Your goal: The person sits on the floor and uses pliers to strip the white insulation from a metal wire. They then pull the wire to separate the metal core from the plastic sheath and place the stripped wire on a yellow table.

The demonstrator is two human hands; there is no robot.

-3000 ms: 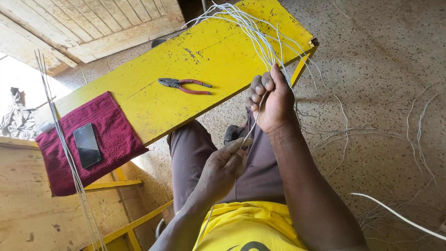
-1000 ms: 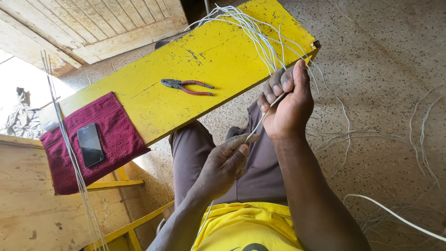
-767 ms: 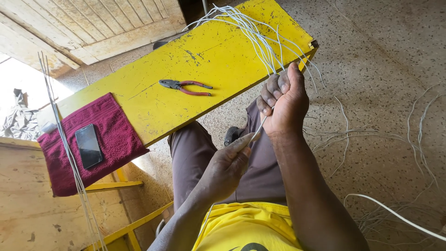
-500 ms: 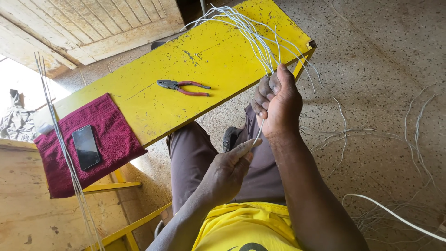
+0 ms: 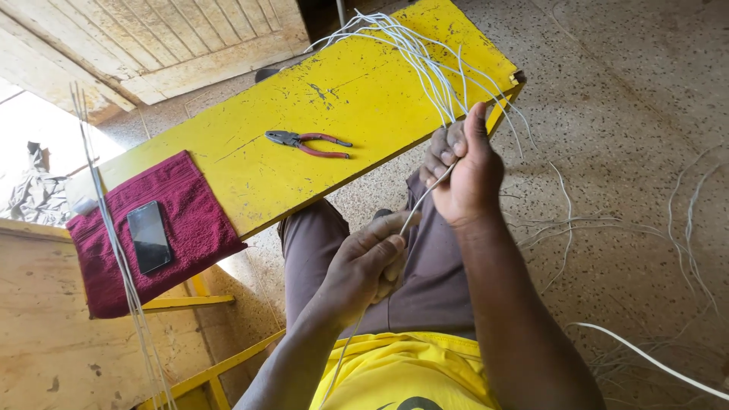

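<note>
Two hands grip one thin white wire (image 5: pixel 425 199) above the lap, the right hand (image 5: pixel 465 176) closed on it high, the left hand (image 5: pixel 363 267) pinching it lower, beside the yellow wooden surface (image 5: pixel 250 171) bearing red-handled pliers (image 5: pixel 306 142).

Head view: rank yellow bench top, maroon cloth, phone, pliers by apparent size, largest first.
1. yellow bench top
2. maroon cloth
3. phone and pliers: too alike to rank. The pliers look longer but thinner; the phone looks shorter and wider, and lies a bit nearer the camera.
</note>
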